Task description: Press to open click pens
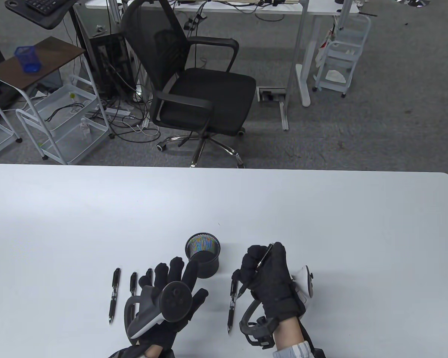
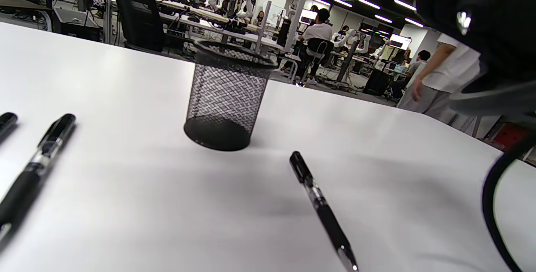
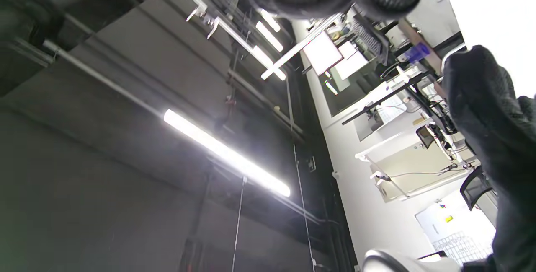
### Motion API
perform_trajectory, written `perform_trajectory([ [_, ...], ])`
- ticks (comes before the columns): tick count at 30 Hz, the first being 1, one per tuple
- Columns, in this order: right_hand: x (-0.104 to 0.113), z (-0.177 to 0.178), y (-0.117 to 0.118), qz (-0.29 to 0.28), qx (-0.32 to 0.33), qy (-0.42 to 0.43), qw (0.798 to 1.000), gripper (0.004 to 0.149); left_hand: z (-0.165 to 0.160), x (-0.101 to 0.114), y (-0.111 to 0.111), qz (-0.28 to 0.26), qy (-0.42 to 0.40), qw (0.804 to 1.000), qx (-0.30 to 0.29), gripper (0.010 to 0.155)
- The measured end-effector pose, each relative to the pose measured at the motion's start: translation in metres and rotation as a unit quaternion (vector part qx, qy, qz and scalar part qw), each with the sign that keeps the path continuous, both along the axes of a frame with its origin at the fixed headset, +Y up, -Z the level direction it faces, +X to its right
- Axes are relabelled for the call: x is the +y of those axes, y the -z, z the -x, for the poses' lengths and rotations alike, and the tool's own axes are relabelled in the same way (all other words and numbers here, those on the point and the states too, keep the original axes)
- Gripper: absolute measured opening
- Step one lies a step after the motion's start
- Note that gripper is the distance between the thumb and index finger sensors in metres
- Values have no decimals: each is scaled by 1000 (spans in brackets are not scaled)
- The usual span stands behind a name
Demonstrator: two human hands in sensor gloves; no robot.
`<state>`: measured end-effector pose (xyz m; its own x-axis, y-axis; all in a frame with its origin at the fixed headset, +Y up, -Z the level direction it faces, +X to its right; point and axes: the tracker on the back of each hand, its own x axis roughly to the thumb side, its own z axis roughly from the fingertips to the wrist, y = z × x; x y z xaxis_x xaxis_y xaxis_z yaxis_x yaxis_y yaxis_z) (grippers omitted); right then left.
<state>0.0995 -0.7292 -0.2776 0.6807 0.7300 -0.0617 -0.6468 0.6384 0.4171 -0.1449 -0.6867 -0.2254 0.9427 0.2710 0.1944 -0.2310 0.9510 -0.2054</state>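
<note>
Black-gloved, the right hand [image 1: 268,276] is seen curled around a click pen [image 1: 259,265], which is held tilted above the white table [image 1: 321,223], its button end up by the thumb and its tip pointing down toward the wrist. The left hand [image 1: 171,287] is spread flat, fingers straight and fanned, and nothing is gripped by it. A black mesh pen cup [image 1: 203,255] is set upright just beyond the left hand's fingertips, between the two hands. One more pen [image 1: 232,302] is laid on the table between the hands, just beside the right one. Two further pens [image 1: 114,294] are lined up just outside the left hand, the nearer one partly hidden by the tracker [image 1: 164,304]. An office chair [image 1: 194,82] is parked beyond the table's far edge.
</note>
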Motion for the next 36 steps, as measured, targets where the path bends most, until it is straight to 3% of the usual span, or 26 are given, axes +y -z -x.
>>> perform_trajectory([
  [9,23,-12,-3,-72,-48,-99,991,47,0,0,0,0,-1,1000,0,68],
  [14,29,-19,-4,-80,-55,-108,989,44,0,0,0,-1,-1,1000,0,68],
  [18,31,-23,-3,-90,-67,-167,980,42,0,0,0,-1,-2,1000,-1,67],
  [36,14,-37,6,-28,-127,-380,916,49,0,0,-1,-1,-4,1000,-2,67],
])
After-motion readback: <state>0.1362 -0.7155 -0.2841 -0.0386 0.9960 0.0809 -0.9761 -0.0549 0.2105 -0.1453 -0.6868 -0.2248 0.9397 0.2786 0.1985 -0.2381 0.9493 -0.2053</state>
